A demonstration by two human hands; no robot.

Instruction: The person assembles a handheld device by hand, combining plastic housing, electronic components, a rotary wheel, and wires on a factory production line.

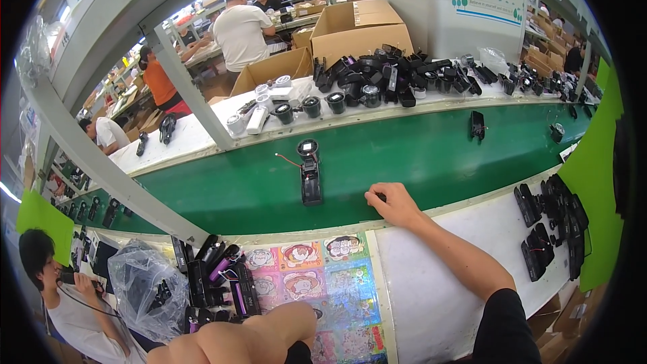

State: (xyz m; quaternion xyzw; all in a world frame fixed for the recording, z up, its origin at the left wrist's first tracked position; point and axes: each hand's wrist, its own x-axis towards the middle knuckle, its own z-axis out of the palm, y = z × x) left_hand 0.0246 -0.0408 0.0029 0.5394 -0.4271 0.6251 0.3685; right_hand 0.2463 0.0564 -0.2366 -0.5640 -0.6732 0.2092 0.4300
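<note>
My right hand (394,205) reaches over the near edge of the green conveyor belt (404,162). Its fingers are curled closed, with a small dark bit showing at them that I cannot identify. Left of it on the belt lies a black device (310,178) with a round top and a thin red wire. My left hand (222,342) is large and close at the lower edge, above a colourful cartoon-printed mat (350,276); its fingers are hidden. Beside it are black housings with purple parts (219,276) and a clear plastic bag (145,280).
Black housings (556,222) are stacked at the right on the white bench (438,276). Past the belt, a white shelf carries a heap of black parts (384,74) and round motor-like units (311,106). A grey post (128,155) crosses the left. A person (81,290) sits at lower left.
</note>
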